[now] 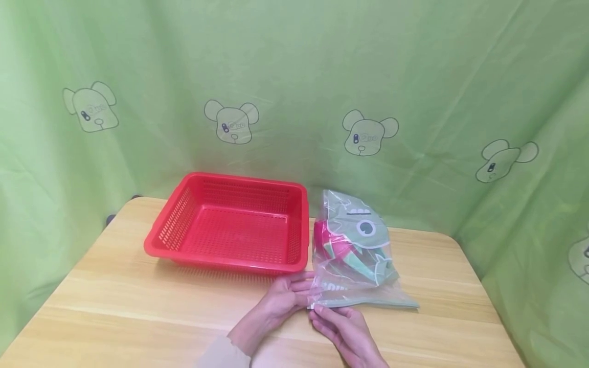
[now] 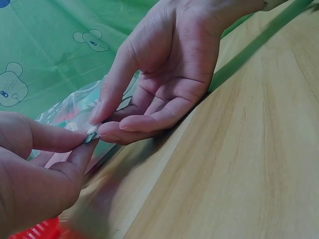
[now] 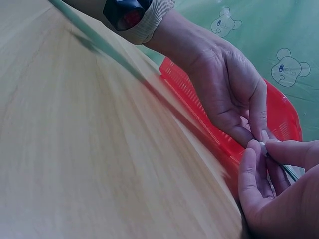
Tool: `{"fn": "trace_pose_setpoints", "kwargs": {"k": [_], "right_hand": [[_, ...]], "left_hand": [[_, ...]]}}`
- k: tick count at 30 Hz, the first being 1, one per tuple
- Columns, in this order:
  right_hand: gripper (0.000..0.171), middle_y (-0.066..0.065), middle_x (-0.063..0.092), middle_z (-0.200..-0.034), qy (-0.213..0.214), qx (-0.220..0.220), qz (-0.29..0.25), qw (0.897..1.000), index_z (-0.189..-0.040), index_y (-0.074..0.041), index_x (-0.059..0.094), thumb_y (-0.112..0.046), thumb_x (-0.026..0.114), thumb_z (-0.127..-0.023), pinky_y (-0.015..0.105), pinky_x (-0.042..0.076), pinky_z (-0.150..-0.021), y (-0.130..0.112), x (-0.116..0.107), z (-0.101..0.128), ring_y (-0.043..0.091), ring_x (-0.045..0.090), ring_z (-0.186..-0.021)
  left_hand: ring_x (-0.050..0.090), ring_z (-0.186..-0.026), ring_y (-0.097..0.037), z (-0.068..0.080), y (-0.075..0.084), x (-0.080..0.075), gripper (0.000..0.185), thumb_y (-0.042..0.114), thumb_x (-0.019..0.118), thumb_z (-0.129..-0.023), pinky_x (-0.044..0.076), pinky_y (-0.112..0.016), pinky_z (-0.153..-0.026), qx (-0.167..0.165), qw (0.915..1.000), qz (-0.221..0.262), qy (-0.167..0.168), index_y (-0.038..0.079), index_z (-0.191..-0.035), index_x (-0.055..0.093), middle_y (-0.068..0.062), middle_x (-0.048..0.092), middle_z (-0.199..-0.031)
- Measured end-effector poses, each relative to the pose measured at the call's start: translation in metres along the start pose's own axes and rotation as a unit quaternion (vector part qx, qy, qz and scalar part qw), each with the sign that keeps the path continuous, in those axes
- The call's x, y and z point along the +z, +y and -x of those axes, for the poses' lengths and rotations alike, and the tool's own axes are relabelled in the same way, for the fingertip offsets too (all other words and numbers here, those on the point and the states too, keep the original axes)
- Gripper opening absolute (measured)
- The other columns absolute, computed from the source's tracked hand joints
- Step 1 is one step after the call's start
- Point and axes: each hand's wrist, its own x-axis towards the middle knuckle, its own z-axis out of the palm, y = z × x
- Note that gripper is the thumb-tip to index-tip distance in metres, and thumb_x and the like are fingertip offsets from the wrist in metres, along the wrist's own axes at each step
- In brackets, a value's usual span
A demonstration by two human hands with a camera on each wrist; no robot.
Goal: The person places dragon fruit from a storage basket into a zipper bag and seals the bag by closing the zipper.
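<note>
A clear zip bag (image 1: 368,240) printed with a green cartoon face lies right of the red basket (image 1: 227,263). Something pink (image 1: 338,246) and something mint green show through it; their kind is unclear. The bag's zip edge (image 1: 368,303) faces the person. At its left end, my left hand (image 1: 278,301) pinches the corner between thumb and fingers. My right hand (image 1: 347,332) pinches the same corner from the near side, its thumb on top. A small white piece, seemingly a zip slider (image 2: 93,130), sits between both hands' fingertips in the wrist views.
The slotted basket shows a bare floor and stands close to the bag's left side. Both rest on a light wooden table (image 1: 138,312). A green curtain (image 1: 294,61) with bear-head drawings hangs behind and beside the table.
</note>
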Motion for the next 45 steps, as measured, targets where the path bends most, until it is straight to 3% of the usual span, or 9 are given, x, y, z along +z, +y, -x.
{"fn": "trace_pose_setpoints", "kwargs": {"k": [25,35,45], "right_hand": [[0.019,0.011,0.073,-0.100,0.011,-0.002,-0.023,1.000,-0.115,0.003,0.063,-0.003,0.066,-0.097,0.038,0.054,-0.100,-0.0025,-0.0022,-0.0010,0.020,0.072,-0.097],[0.006,0.009,0.075,-0.096,0.012,0.007,-0.034,0.999,-0.104,-0.003,0.067,-0.003,0.066,-0.098,0.038,0.054,-0.100,-0.0078,-0.0059,0.0003,0.018,0.073,-0.095],[0.006,0.009,0.075,-0.096,0.006,0.015,-0.044,0.999,-0.102,-0.004,0.069,-0.002,0.064,-0.099,0.037,0.054,-0.101,-0.0084,-0.0084,-0.0008,0.017,0.073,-0.095]], "left_hand": [[0.065,-0.119,-0.039,0.0003,0.0051,-0.0033,0.058,-0.020,0.061,-0.086,0.055,-0.039,-0.098,-0.005,0.9999,-0.009,-0.001,-0.010,-0.142,0.049,-0.028,0.063,-0.130],[0.065,-0.119,-0.038,-0.0003,0.0065,-0.0032,0.057,-0.019,0.060,-0.087,0.055,-0.039,-0.098,-0.007,0.9999,-0.007,0.000,-0.010,-0.142,0.050,-0.027,0.063,-0.131],[0.062,-0.123,-0.041,0.0018,0.0068,-0.0054,0.060,-0.020,0.060,-0.085,0.055,-0.041,-0.099,-0.005,0.9999,-0.013,0.000,-0.011,-0.143,0.048,-0.027,0.060,-0.135]]}}
